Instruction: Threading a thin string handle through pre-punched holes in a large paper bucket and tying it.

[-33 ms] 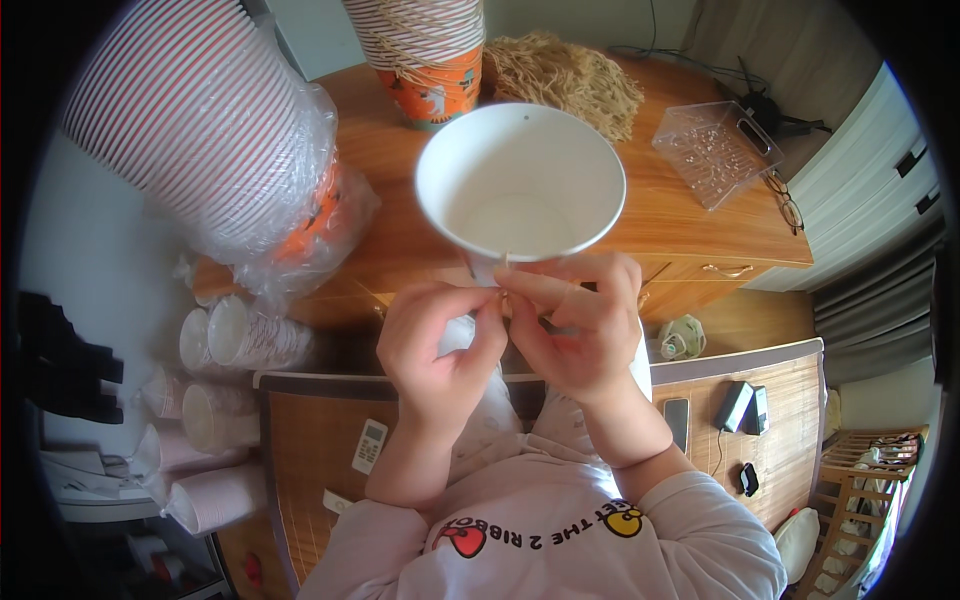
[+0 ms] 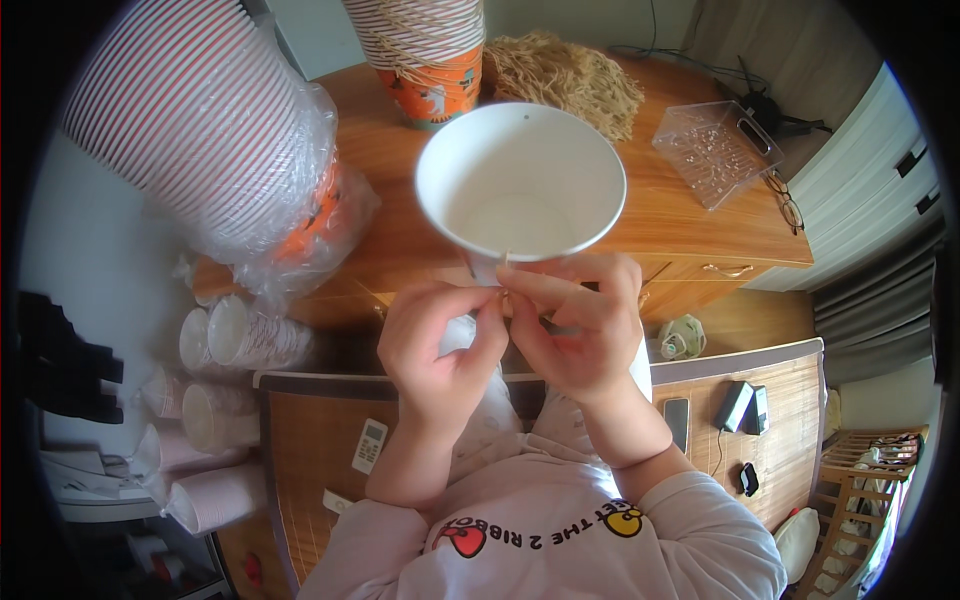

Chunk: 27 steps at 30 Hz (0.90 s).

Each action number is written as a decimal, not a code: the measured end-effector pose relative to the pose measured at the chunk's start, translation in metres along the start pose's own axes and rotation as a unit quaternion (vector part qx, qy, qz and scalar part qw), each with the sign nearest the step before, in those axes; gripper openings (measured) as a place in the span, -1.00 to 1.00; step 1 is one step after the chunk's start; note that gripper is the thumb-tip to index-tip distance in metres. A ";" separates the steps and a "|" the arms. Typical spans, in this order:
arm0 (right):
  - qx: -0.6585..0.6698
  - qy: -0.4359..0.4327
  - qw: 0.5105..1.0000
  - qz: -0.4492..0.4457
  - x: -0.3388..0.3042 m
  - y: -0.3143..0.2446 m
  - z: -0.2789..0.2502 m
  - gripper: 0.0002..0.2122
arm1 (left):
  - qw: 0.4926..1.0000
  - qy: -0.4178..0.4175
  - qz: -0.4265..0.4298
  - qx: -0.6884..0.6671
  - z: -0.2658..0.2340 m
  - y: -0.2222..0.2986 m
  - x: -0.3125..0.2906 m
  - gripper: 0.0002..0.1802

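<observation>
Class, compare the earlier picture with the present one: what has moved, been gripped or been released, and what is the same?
Nothing has visibly changed. Both hands, left hand and right hand, still pinch at the near rim of the white paper cup, and the wrapped cup stack and raffia bundle lie as before.

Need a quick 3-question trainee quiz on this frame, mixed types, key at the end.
1. True or false: the white paper cup is empty inside.
2. Where do the left hand and right hand meet? A) at the cup's near rim B) on the clear plastic box C) on the straw-coloured string pile
3. What wraps the big stack of striped cups at the left?

Key: 1 true; 2 A; 3 clear plastic film.
</observation>
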State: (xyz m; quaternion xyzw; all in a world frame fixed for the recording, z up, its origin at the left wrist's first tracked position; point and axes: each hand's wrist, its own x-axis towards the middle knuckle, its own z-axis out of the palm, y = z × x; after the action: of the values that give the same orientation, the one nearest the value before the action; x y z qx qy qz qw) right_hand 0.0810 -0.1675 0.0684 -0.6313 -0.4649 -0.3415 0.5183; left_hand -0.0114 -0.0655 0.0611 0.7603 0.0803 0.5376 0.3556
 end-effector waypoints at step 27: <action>0.400 0.033 0.857 0.324 -0.040 0.010 0.004 -0.64 | 0.900 -0.108 -0.260 -0.334 0.011 -0.013 -0.011 -0.84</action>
State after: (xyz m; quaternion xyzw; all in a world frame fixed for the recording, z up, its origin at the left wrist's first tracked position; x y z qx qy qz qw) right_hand 0.0768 -0.1729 0.0272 -0.4728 -0.3134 0.0409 0.8225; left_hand -0.0028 -0.0663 0.0430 0.6024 0.0525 0.3358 0.7222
